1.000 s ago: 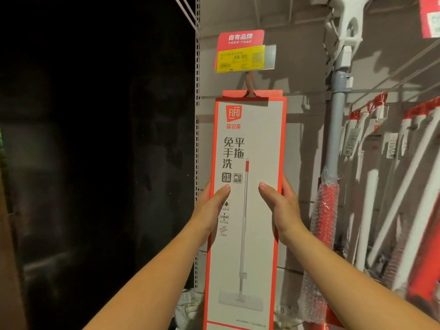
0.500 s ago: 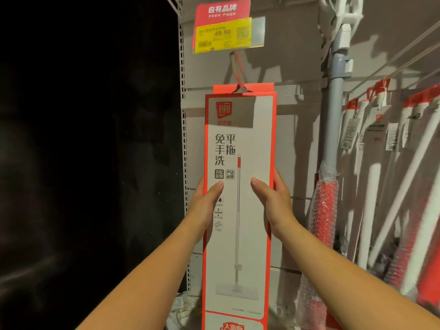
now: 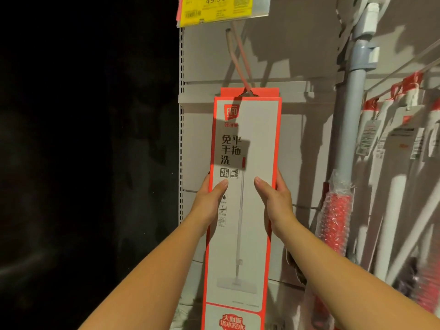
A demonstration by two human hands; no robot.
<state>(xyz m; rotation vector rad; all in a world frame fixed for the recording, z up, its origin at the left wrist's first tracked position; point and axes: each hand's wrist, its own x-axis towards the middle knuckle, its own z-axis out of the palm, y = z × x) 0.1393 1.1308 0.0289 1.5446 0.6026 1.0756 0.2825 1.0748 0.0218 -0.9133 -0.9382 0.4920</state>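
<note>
You hold the tall, flat white cardboard mop box with the orange-red border [image 3: 250, 129] upright in front of the shelf's back panel, both hands clamped on its long edges near mid-height. Your left hand [image 3: 209, 201] wraps the left edge, thumb on the front face; your right hand [image 3: 276, 198] mirrors it on the right edge. The box's red top tab meets the pinkish wire hook [image 3: 240, 60], seemingly threaded on it. A yellow price label [image 3: 214, 8] sits above; a grey mop pole [image 3: 352, 115] stands to the right.
</note>
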